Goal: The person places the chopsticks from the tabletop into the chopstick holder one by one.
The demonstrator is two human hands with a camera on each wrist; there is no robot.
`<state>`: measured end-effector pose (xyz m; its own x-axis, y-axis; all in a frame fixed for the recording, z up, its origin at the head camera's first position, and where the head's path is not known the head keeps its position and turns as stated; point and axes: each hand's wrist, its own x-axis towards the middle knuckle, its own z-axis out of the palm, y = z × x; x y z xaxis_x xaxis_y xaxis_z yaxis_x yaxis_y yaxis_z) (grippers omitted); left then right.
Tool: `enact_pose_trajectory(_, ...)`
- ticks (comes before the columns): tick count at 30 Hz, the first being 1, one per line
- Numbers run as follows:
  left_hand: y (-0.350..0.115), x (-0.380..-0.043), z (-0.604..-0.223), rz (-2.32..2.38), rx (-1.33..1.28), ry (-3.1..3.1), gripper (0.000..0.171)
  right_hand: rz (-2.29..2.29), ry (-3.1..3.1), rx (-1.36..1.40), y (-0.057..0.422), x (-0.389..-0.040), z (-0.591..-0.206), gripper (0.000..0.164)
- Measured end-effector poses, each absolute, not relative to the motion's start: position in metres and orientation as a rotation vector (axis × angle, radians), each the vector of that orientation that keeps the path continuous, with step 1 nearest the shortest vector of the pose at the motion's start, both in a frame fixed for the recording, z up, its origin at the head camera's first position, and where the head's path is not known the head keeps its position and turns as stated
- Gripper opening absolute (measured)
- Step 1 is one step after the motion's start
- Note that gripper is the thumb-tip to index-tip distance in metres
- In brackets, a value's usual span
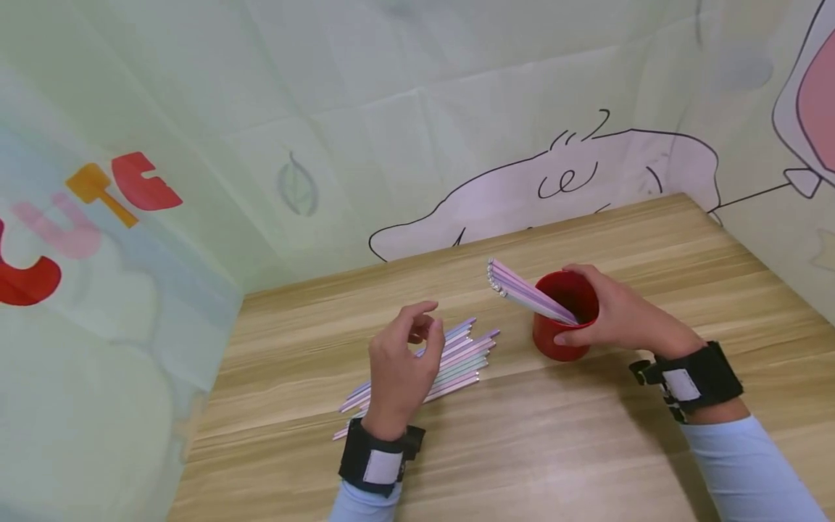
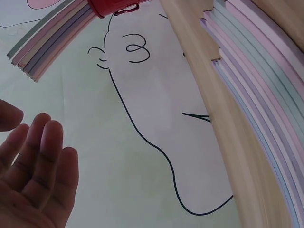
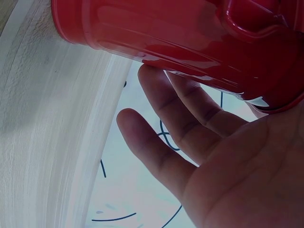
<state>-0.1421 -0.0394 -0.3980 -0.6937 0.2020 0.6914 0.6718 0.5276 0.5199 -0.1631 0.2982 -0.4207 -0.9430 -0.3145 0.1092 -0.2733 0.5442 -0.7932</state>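
My right hand (image 1: 616,312) grips a red mug (image 1: 548,344) at its rim, thumb on the near side and fingers round the far side. Glossy red fills the top of the right wrist view, with the mug's handle (image 3: 256,23) at upper right. A bunch of slim pastel pencil-like sticks (image 1: 522,290) leans out of the mug toward the left. My left hand (image 1: 404,362) hovers over more such sticks (image 1: 457,366) lying loosely side by side on the table. Its fingers (image 2: 50,147) are loosely bent with nothing between them, and the hand hides part of that pile.
The wood-grain table (image 1: 522,449) runs back to a pale fabric backdrop (image 1: 365,145) printed with cartoon line drawings. Another backdrop panel with coloured letters (image 1: 146,181) stands along the left. Black straps (image 1: 701,380) with small cameras circle both wrists.
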Motion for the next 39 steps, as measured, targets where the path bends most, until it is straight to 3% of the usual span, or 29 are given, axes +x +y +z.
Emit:
enact_pose_trajectory(19,-0.049,-0.133,-0.436,-0.537,-0.866,-2.833,0.008,-1.352,2.731,-0.518,0.296,-0.162,-0.419,0.099)
enact_pose_trajectory(32,-0.044,-0.132,-0.449,-0.294,-0.886,-2.926,0.007,-1.384,2.703,-0.499,0.298,-0.161,-0.418,0.100)
enact_pose_trajectory(39,-0.037,-0.127,-0.444,-0.311,-0.970,-2.961,0.015,-1.370,2.715,-0.501,0.298,-0.160,-0.418,0.100)
